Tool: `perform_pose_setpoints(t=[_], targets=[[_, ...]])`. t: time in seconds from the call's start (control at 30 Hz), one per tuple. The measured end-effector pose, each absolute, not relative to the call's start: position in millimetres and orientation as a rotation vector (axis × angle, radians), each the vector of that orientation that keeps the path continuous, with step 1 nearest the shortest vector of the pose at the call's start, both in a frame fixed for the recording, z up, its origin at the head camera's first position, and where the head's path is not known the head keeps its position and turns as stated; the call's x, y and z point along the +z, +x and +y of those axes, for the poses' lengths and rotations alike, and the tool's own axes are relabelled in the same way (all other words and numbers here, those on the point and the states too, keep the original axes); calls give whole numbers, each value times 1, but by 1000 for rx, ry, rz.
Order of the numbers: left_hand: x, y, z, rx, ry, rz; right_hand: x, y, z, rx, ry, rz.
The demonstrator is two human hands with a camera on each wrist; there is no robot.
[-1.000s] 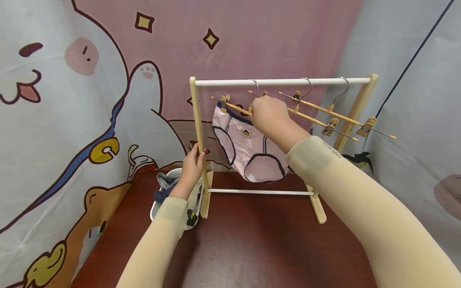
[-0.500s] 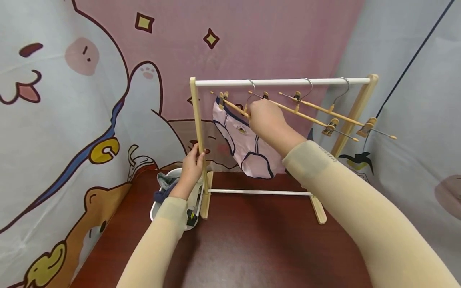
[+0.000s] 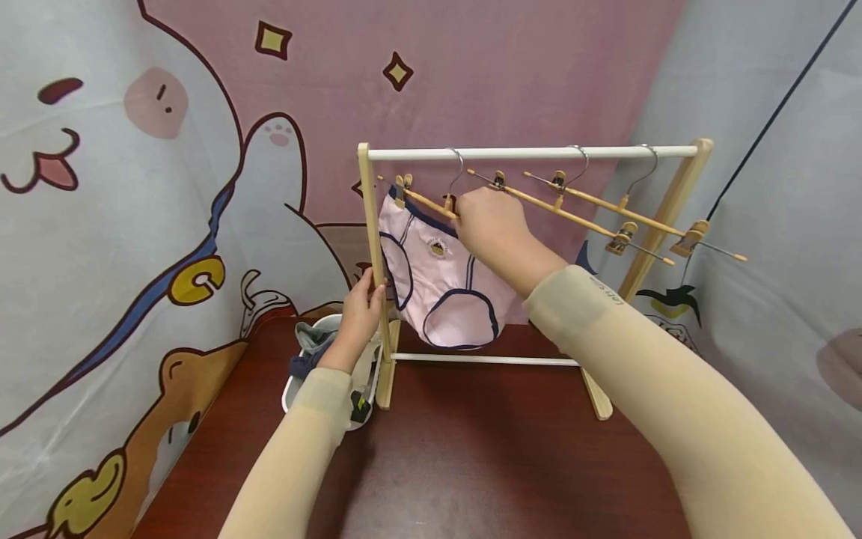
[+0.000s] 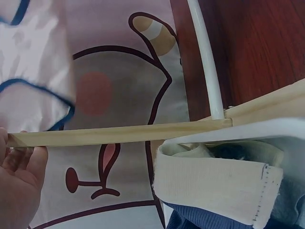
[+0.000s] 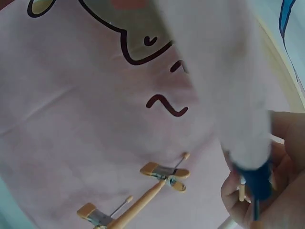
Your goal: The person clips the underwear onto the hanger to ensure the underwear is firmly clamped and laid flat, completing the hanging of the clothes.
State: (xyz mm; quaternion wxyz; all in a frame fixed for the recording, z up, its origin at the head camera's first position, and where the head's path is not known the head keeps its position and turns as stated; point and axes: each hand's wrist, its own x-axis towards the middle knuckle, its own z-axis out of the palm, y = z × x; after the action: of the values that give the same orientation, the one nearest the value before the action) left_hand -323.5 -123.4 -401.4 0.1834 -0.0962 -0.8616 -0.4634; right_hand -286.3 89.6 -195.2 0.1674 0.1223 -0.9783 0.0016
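Note:
Pink underpants (image 3: 431, 281) with navy edging hang from a wooden clip hanger (image 3: 431, 204), whose metal hook is over the white top rail (image 3: 525, 154). My right hand (image 3: 491, 224) grips the hanger toward its right end, hiding that end and the clip there. A blurred part of the underpants (image 5: 228, 86) fills the middle of the right wrist view, beside my curled fingers. My left hand (image 3: 360, 314) holds the left wooden post (image 3: 368, 202) of the drying rack, thumb on the near side. The left wrist view shows the same post (image 4: 105, 135) at my fingertips.
Two more clip hangers, a nearer one (image 3: 575, 218) and a farther one (image 3: 646, 219), hang right of my right hand. A white basket (image 3: 289, 393) with several garments, one of them dark blue (image 3: 306, 364), stands left of the rack on the brown table (image 3: 458, 457).
My right hand has moved left, sliding the hanger and underpants along the rail toward the left post. The underpants swung and now face more forward. My left hand stays on the post.

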Motion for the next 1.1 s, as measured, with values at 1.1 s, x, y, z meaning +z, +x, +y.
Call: perform_pose_setpoints(t=[1.1], targets=[[-391, -311, -125, -1138, -260, -2610, -396, -190, 152, 323, 1072, -2295]])
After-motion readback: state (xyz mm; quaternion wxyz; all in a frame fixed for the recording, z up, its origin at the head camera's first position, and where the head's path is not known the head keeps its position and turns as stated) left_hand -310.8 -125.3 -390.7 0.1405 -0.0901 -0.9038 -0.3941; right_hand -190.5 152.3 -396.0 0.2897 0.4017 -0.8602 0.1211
